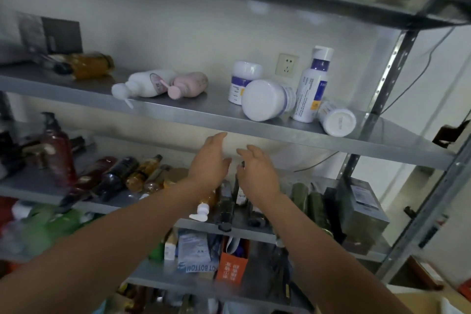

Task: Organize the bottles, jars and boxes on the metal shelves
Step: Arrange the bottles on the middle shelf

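a person's left hand and right hand reach side by side toward a set of metal shelves, both empty: the left with fingers stretched and thumb spread wide, the right with fingers loosely curled around nothing. the two hands hang close together, not touching, just under the front edge of the upper shelf and in front of the middle shelf. on the upper shelf an amber bottle lies on its side at far left; near the front edge a white pump bottle and a pink bottle lie touching each other. further right a white jar stands upright, a second jar lies tipped over just in front of it with its lid toward the camera, a tall white bottle stands beside that, and a small white bottle lies at its foot. a wall socket shows behind them. on the middle shelf a dark red pump bottle stands at left beside a row of dark and amber bottles lying flat, and a green box sits at right. an orange box stands on the shelf below.
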